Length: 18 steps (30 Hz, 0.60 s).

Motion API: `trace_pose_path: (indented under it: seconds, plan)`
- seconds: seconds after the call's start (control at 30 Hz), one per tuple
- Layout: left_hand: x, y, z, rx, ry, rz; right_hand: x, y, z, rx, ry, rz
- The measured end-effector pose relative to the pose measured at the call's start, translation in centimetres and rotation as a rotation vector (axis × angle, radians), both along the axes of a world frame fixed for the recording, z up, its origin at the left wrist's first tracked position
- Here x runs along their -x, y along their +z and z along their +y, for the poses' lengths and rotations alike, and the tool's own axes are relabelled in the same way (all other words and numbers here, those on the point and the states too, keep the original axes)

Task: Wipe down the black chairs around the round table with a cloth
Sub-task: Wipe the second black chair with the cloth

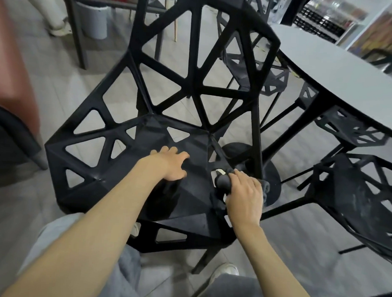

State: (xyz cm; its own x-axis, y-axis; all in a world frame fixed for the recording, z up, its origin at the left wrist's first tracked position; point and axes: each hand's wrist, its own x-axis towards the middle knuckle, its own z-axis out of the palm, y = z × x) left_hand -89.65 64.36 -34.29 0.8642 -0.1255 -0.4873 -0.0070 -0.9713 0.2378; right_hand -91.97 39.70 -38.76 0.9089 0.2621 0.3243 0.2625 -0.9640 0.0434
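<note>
A black chair [193,91] with a triangular lattice back and seat stands right in front of me. My left hand [170,164] rests on the middle of its seat, fingers spread and lightly bent. My right hand [245,191] grips a dark bunched cloth [222,181] and presses it on the seat's right edge. The grey round table [330,71] lies to the right. Other black chairs are tucked around it: one at the right [356,193], one under the table edge [350,131], one behind [260,74].
The table's round black base [273,177] sits on the grey tiled floor just right of the chair. A dark seat [7,136] is at the left. Behind stand a dark-framed table [83,29] and a pale bin [95,20]. My legs and a shoe [225,272] show below.
</note>
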Motion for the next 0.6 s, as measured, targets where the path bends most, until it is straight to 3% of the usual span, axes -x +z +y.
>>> trace_pose_path:
  seconds: [0.13, 0.33, 0.6]
  plan:
    - [-0.1, 0.0, -0.3, 0.000, -0.021, 0.009, 0.0, 1.1, -0.7, 0.076, 0.012, 0.013]
    - [0.2, 0.5, 0.0, 0.020, -0.008, 0.008, 5.3, 3.4, -5.2, 0.114, -0.149, 0.044]
    - [0.6, 0.5, 0.3, 0.020, -0.004, 0.021, -1.6, 4.5, 0.5, 0.159, -0.135, 0.101]
